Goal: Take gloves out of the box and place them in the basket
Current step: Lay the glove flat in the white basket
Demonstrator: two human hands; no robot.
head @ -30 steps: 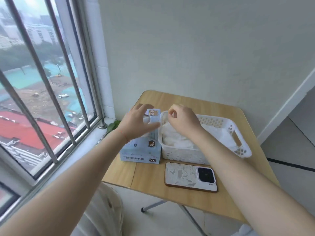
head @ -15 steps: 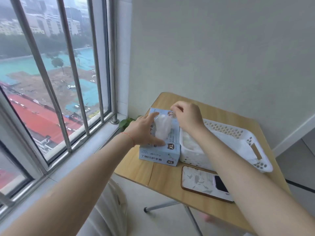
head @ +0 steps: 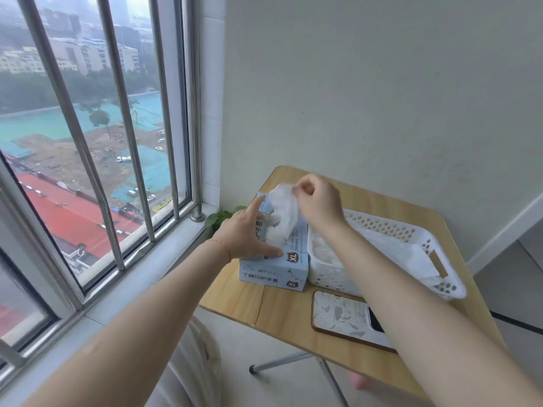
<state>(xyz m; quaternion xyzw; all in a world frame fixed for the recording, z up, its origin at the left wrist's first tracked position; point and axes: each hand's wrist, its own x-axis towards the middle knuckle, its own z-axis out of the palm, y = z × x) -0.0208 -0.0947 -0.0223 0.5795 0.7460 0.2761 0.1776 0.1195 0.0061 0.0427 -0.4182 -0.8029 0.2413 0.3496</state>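
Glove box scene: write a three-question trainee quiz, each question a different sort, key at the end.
1. True or false: the left hand lies flat on the glove box.
2. Which hand pinches the glove being drawn out?
   A. left  B. right  C. both
3. Fill in: the phone lies on the table in front of the ____.

Key:
1. True.
2. B, the right hand.
3. Basket, which already holds gloves.
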